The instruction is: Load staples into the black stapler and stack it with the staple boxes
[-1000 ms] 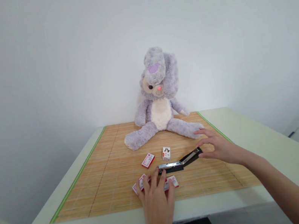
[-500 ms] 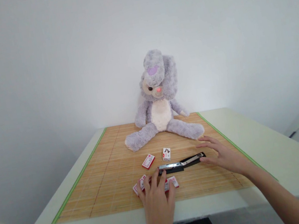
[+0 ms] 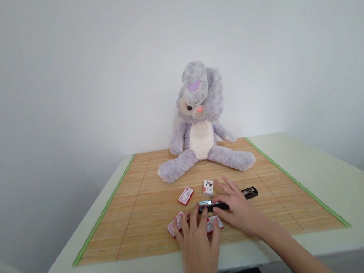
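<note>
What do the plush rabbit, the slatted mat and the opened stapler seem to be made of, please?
The plush rabbit looks like soft, matte fabric, probably synthetic, from its fuzzy pile. The slatted mat seems dull bamboo or similar, given its fine tan strips. The stapler appears black plastic or coated metal outside, with polished metal inside, shown by its silvery shine.

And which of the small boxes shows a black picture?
The right-hand box of the two between the stapler and the plush rabbit; the other three show no black picture where visible.
</note>
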`<state>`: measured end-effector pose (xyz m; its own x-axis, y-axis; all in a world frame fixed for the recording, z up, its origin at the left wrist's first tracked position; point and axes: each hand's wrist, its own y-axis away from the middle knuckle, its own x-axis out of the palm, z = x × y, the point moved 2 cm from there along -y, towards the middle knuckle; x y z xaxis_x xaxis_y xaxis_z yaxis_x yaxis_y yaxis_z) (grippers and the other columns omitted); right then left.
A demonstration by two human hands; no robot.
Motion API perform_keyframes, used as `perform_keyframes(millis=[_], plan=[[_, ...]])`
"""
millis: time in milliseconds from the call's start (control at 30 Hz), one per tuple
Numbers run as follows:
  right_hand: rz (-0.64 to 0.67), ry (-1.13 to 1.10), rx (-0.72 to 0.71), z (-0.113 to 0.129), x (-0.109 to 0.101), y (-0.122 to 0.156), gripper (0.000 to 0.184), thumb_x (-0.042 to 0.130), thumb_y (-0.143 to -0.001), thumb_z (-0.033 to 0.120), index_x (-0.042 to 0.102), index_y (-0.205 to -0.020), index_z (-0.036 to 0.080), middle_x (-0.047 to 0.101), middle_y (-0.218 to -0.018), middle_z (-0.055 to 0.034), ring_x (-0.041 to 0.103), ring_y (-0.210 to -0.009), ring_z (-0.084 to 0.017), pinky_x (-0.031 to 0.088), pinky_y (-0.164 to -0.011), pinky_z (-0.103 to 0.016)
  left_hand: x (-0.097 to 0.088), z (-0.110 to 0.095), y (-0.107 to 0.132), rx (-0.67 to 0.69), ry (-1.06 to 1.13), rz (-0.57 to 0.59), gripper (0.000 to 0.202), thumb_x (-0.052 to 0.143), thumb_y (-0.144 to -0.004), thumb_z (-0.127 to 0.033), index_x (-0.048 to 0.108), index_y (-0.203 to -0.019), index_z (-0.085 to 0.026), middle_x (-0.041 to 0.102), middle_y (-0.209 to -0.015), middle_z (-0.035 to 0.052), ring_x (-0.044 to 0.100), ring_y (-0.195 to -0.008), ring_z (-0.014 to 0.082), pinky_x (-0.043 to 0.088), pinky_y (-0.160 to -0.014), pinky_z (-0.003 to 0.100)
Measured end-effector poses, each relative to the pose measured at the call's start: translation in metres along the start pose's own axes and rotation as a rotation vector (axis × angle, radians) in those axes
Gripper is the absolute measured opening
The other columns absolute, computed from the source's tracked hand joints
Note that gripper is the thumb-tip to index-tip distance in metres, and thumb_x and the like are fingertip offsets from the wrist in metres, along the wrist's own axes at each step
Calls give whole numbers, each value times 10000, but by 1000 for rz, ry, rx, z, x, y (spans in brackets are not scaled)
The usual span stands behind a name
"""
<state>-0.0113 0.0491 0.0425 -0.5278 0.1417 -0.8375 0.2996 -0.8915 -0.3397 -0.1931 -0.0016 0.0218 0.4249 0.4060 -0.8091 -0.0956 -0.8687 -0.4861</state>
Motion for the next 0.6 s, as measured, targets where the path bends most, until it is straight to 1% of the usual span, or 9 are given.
perform_keyframes(millis=[100,267,400,500,600], plan=[[4,-25,-2,5,6,-4,206,707,-886,300,768,-1082,295,449,-1599,-47,134,-1589,-353,151,-1252,-700,0,0,0,-1,9,5,370,545,-999,-448,673,-1340,-379,628,-1434,12,475,-1324,334,254,-1194,626],[-6,-71,17,10,10,-7,213,695,-855,229,775,-1045,280,466,-1588,-51,142,-1588,-346,141,-1254,-709,1,1,0,-5,28,11,366,547,-1002,-425,675,-1340,-370,621,-1440,13,481,-1320,321,268,-1198,602],[-42,-119,40,8,11,-7,197,712,-840,239,785,-1016,288,510,-1553,-47,173,-1583,-340,148,-1259,-704,0,2,0,-12,27,10,361,537,-1009,-432,673,-1339,-382,616,-1448,9,482,-1319,322,272,-1194,607],[-70,-141,48,6,12,-9,190,702,-855,248,790,-1016,297,525,-1542,-35,191,-1580,-327,157,-1267,-685,-1,1,-1,-10,26,11,362,515,-1020,-442,676,-1336,-371,621,-1443,18,485,-1316,324,273,-1189,613],[-103,-160,34,7,14,-12,196,662,-884,237,794,-1014,304,522,-1547,-13,211,-1576,-299,201,-1270,-654,0,1,-2,-13,30,21,357,503,-1027,-434,675,-1333,-368,623,-1437,17,490,-1312,315,283,-1188,607]])
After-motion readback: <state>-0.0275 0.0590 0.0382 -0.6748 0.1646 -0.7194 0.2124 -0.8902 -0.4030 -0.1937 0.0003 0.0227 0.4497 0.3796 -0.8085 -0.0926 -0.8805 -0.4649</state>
